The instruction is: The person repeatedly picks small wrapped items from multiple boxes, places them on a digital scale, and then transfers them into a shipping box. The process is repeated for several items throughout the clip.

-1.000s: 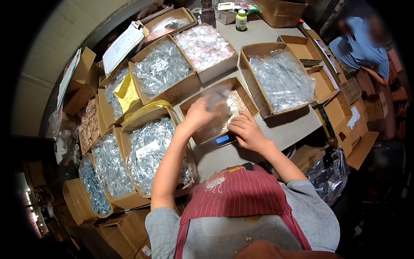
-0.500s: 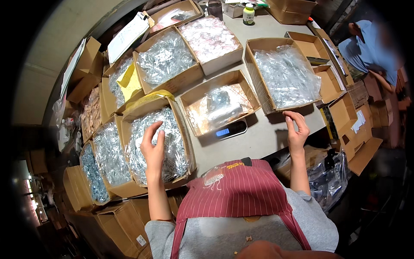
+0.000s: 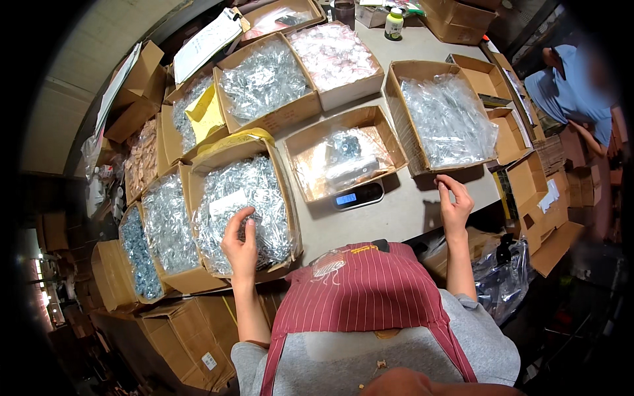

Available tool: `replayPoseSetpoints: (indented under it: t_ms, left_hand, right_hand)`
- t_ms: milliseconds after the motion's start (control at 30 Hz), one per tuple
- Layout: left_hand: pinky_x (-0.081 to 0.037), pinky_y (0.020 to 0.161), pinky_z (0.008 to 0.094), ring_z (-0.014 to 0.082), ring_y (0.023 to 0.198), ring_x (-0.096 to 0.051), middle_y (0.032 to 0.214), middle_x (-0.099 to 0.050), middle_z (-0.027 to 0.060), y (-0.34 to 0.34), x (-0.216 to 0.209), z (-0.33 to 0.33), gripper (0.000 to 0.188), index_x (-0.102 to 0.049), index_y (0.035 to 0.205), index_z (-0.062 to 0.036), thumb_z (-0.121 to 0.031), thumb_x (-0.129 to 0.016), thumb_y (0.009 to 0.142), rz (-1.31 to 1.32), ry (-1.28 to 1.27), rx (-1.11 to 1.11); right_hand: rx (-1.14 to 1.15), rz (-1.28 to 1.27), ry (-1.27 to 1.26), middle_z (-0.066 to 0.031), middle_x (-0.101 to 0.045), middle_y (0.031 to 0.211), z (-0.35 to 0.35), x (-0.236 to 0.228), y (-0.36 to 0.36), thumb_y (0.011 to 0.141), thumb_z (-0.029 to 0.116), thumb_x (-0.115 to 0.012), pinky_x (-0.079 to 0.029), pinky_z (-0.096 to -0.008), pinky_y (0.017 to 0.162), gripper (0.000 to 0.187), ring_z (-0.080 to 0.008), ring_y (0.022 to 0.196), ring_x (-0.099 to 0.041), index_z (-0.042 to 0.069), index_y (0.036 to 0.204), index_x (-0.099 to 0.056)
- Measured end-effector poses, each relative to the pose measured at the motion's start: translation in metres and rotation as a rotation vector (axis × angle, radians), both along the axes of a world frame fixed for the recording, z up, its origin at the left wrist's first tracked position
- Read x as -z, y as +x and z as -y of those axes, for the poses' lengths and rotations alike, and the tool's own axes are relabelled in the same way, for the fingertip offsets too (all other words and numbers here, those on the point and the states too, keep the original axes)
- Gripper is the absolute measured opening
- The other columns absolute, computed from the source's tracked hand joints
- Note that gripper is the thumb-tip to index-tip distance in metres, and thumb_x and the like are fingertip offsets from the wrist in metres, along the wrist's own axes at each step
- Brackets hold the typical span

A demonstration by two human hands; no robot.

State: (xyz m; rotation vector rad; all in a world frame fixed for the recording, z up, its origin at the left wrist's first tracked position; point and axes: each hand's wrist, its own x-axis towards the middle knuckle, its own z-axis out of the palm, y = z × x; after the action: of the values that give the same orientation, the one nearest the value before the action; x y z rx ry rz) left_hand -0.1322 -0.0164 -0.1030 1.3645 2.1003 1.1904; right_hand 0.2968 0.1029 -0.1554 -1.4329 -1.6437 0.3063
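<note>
Over a cardboard box [image 3: 294, 228] filled with small metal parts in clear bags hovers my left hand [image 3: 242, 247], thumb and forefinger apart, with nothing visible between them. A white label [image 3: 228, 203] lies on those bags just beyond my fingertips. My right hand [image 3: 456, 206] is raised by the table's front edge, fingers bent and slightly apart, holding nothing I can see. It is nearest to an open box [image 3: 417, 165] of clear plastic bags. Between the hands, a shallow cardboard box [image 3: 300, 178] with a few clear bags rests on a digital scale [image 3: 360, 197] with a lit display.
Boxes of bagged metal parts [image 3: 142, 254] and pinkish-white packets [image 3: 333, 56] crowd the left and back. A green-white bottle [image 3: 393, 25] and a clipboard [image 3: 208, 43] are at the back. Small open boxes [image 3: 508, 135] line the right edge. A person in blue [image 3: 571, 86] is far right.
My left hand has drawn back toward me over the box, uncovering the white label. My right hand has hardly moved. The view has shifted slightly.
</note>
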Motion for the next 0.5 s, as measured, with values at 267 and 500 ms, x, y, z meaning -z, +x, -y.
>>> replayPoseSetpoints:
  t_ms: [267, 500]
  left_hand:
    - [-0.048, 0.094, 0.032, 0.0187, 0.109, -0.063, 0.113, -0.07, 0.009, 0.006, -0.002, -0.001, 0.023, -0.069, 0.114, -0.0025, -0.007, -0.06, 0.093, 0.016, -0.024, 0.037]
    - [-0.046, 0.098, 0.0355, 0.0246, 0.113, -0.063, 0.116, -0.068, 0.0127, 0.004, 0.011, 0.003, 0.023, -0.068, 0.114, -0.0029, -0.009, -0.06, 0.093, -0.084, 0.029, 0.041]
  right_hand:
    - [0.005, -0.077, -0.148, -0.0083, -0.074, 0.087, 0.003, 0.012, -0.004, 0.087, 0.006, -0.066, -0.051, -0.0319, 0.078, 0.012, -0.0213, 0.082, -0.069, 0.003, 0.096, -0.072]
    - [-0.012, -0.159, -0.349, -0.0118, -0.074, 0.086, -0.001, 0.03, -0.015, 0.095, 0.018, -0.062, -0.053, -0.0292, 0.067, 0.022, -0.0162, 0.078, -0.071, 0.001, 0.105, -0.071]
